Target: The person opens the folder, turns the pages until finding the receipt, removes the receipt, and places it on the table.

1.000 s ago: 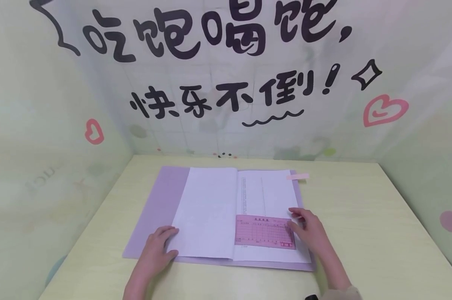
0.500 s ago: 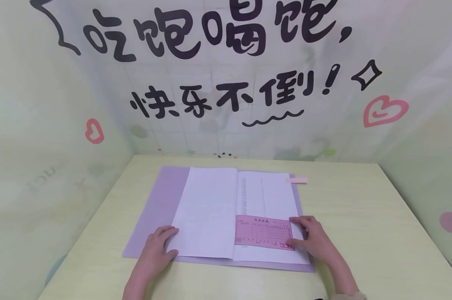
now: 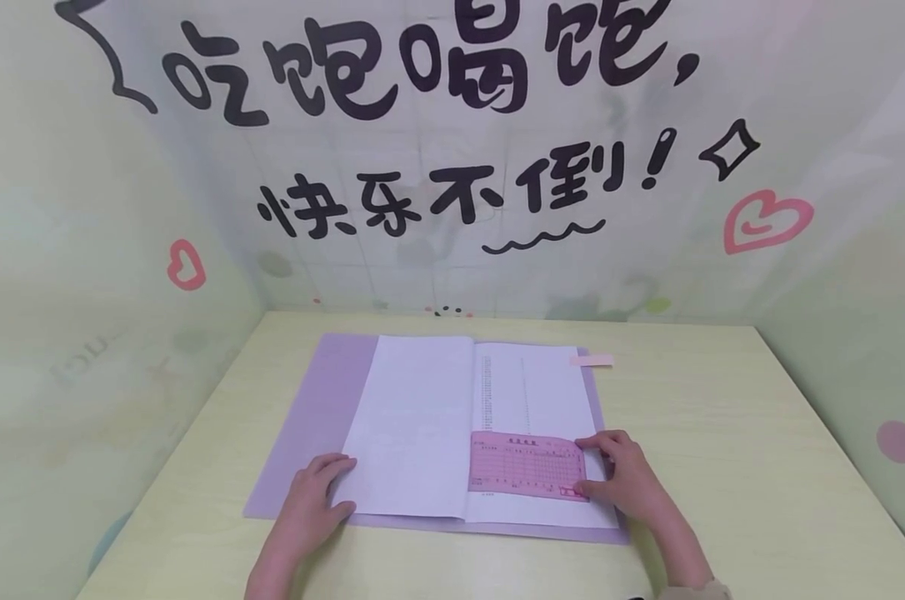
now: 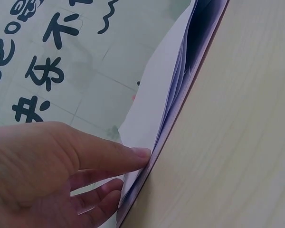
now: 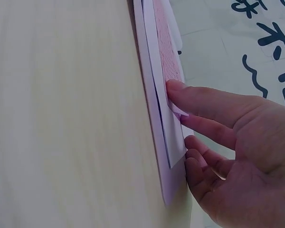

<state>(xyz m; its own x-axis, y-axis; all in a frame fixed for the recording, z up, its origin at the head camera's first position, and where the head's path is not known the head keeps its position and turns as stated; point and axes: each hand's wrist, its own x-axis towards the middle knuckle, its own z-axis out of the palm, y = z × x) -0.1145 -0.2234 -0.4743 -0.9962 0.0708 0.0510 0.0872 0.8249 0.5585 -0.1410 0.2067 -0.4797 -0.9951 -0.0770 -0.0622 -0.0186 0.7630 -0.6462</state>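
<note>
A purple folder (image 3: pixel 336 392) lies spread on the table, with white pages inside. My left hand (image 3: pixel 313 496) rests at the lower left edge of the blank left page (image 3: pixel 415 425); in the left wrist view its thumb (image 4: pixel 141 153) presses the page's edge. Across the lower part of the printed right page (image 3: pixel 550 392) lies a pink receipt slip (image 3: pixel 527 465) with a printed grid. My right hand (image 3: pixel 628 479) holds the slip's right end, thumb at the lower corner and index finger at the upper one. The right wrist view shows the thumb (image 5: pixel 176 88) on the slip.
A pale pink tab (image 3: pixel 593 360) sticks out from the top right of the pages. Pale wood table (image 3: pixel 722 417) surrounds the folder. Behind it stands a printed white wall covering (image 3: pixel 452 275) with large black characters; similar sheets flank both sides.
My right hand has come down the right edge of the slip, and its thumb has moved from the upper to the lower corner. The left hand has stayed in place.
</note>
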